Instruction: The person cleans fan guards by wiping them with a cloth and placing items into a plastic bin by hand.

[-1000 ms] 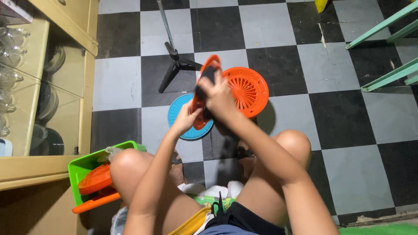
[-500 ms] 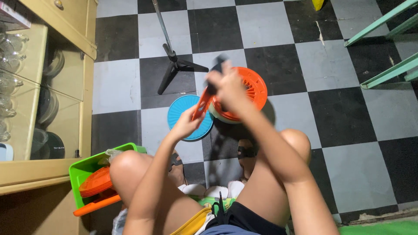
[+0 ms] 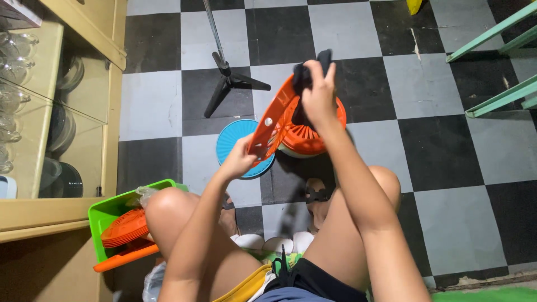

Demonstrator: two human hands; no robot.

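Note:
My left hand (image 3: 239, 159) grips the lower edge of an orange plastic plate (image 3: 272, 126), held tilted on edge above the floor. My right hand (image 3: 319, 98) presses a dark cloth (image 3: 306, 75) against the plate's upper part. Behind the held plate, a stack of orange slotted plates (image 3: 313, 134) rests on the checkered floor. A blue round plate (image 3: 235, 142) lies flat on the floor just below my left hand.
A green bin (image 3: 109, 215) at lower left holds more orange plates (image 3: 124, 229). A black tripod stand (image 3: 224, 72) rises behind. A glass-fronted cabinet (image 3: 50, 112) lines the left side. Mint-green furniture legs (image 3: 492, 61) stand at upper right.
The right hand with the cloth has slid upward and rightward along the plate to its top edge. The plate has tipped more upright and to the right.

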